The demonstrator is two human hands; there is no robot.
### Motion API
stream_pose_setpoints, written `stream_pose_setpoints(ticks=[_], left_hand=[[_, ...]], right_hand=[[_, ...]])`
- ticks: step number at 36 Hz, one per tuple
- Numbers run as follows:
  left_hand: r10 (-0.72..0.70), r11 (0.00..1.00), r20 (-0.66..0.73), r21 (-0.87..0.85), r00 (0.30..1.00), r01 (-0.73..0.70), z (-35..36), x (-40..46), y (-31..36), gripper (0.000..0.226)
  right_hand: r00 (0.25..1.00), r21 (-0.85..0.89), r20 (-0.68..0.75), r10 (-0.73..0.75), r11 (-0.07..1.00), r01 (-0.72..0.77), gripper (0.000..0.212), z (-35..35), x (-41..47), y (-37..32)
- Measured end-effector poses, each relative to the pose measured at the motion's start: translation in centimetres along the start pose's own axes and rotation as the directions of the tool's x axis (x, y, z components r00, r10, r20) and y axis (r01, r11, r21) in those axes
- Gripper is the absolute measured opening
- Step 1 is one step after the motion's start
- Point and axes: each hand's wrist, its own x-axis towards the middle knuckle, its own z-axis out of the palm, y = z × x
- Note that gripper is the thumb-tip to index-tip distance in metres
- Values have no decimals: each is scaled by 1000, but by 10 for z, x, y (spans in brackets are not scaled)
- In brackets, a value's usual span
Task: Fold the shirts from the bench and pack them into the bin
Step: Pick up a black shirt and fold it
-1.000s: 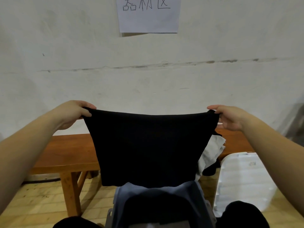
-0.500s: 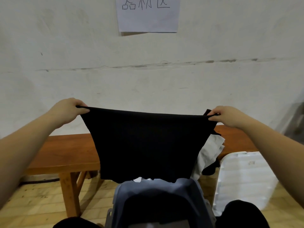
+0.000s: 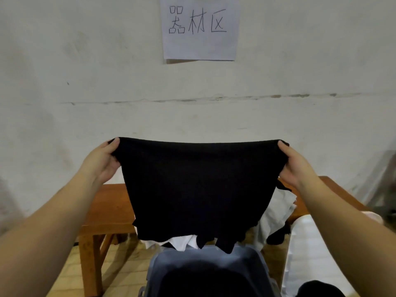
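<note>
A black shirt [image 3: 199,189] hangs stretched between my hands in front of the wall, folded over along its top edge. My left hand [image 3: 100,161] grips its upper left corner and my right hand [image 3: 295,166] grips its upper right corner. Its ragged bottom edge dangles just above the grey-blue bin [image 3: 205,273], which stands on the floor in front of me with dark cloth inside. Behind the shirt runs the brown wooden bench [image 3: 107,206], with white and black shirts [image 3: 276,213] heaped on it, mostly hidden by the held shirt.
A white plastic lid [image 3: 310,254] lies on the floor right of the bin. A paper sign [image 3: 200,26] with handwritten characters hangs on the white wall. The floor is pale tile [image 3: 126,273]. My dark-clothed knee [image 3: 317,289] shows at the bottom right.
My hands have turned so the palms face me and drawn closer together, still gripping the shirt's top corners. The shirt has risen, its bottom edge now clear of the bin.
</note>
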Motion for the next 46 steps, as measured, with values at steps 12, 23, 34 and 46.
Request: stream_pose_setpoints(ticks=[12,23,34,46], left_hand=[[216,968,539,-230,814,-105,67,-12,44,15],[227,974,613,-164,757,-158,174,-45,22,29],[163,982,608,-176,777,-69,191,-48,18,31],[-124,987,425,144,897,68,175,-44,17,86]], right_hand=[[883,-85,448,-141,976,199,44,90,-32,-48],[747,-26,619,-244,944,330,21,176,-47,4],[796,-79,548,-256,932,354,25,181,-35,18],[841,-327,497,-216,851,412,23,174,-33,10]])
